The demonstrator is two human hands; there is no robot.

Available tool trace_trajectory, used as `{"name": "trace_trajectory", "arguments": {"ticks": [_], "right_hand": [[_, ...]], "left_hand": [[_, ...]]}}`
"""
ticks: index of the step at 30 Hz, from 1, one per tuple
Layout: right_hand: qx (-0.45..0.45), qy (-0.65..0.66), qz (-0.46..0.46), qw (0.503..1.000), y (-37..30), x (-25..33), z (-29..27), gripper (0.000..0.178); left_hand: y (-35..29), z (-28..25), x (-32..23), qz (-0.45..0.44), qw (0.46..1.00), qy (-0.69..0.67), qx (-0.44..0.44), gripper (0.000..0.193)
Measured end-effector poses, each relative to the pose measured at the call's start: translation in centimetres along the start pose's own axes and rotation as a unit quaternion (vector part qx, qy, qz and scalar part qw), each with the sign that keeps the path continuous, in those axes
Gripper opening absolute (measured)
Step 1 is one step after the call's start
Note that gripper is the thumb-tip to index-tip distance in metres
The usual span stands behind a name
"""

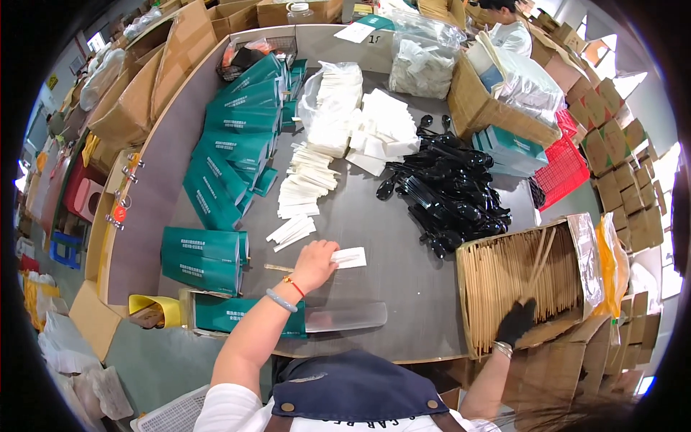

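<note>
My left hand [315, 265] is closed over a small white paper packet [350, 258] on the grey table; its fingers press on the packet's near end. A thin pale stick [277, 268] pokes out beside that wrist. My right hand [516, 322], in a black glove, reaches into a cardboard box of wooden chopsticks [497, 288] at the right. Its fingertips are closed at the lower ends of two chopsticks [543, 259] that slant out of the row. The palm side of both hands is hidden.
Black plastic spoons [450, 191] lie heaped right of centre. White packets [306, 180] and folded napkins [385, 126] are piled behind my left hand. Green printed sleeves [230, 137] line the left. Nearer stand a clear plastic sleeve [349, 317] and a yellow container [158, 309].
</note>
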State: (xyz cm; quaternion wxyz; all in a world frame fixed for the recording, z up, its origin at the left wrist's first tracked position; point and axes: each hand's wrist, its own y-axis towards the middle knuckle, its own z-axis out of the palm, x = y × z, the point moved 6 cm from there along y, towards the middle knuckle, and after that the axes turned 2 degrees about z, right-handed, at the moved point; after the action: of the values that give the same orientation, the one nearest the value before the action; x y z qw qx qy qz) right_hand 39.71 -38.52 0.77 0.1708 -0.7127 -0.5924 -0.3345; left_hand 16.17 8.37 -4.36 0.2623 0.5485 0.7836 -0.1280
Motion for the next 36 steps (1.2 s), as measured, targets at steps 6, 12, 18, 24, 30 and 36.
{"name": "trace_trajectory", "arguments": {"ticks": [6, 12, 18, 24, 30, 36], "right_hand": [[0.241, 0.059, -0.238, 0.939, -9.5, 16.9, 15.1, 0.027], [0.227, 0.037, -0.359, 0.905, -11.2, 27.5, 26.4, 0.052], [0.213, -0.070, -0.324, 0.919, -9.9, 27.5, 31.0, 0.041], [0.328, -0.113, -0.349, 0.871, -14.4, 23.0, 24.7, 0.031], [0.392, -0.036, -0.325, 0.860, -14.9, 16.7, 18.0, 0.032], [0.347, -0.127, -0.279, 0.886, -14.2, 16.2, 17.8, 0.034]], "left_hand": [[-2.2, -1.3, -2.7, -0.048, 0.981, -0.184, 0.032, 0.024], [-8.6, -1.1, -5.8, 0.031, 0.990, -0.101, 0.093, 0.022], [-11.1, -1.5, -5.8, 0.067, 0.998, 0.007, -0.022, 0.016], [-11.6, -1.3, -5.6, 0.070, 0.997, 0.038, -0.012, 0.009], [-11.8, -1.4, -6.1, 0.094, 0.994, 0.059, -0.023, 0.007], [-12.6, -1.4, -7.5, 0.112, 0.991, 0.074, -0.010, 0.018]]}}
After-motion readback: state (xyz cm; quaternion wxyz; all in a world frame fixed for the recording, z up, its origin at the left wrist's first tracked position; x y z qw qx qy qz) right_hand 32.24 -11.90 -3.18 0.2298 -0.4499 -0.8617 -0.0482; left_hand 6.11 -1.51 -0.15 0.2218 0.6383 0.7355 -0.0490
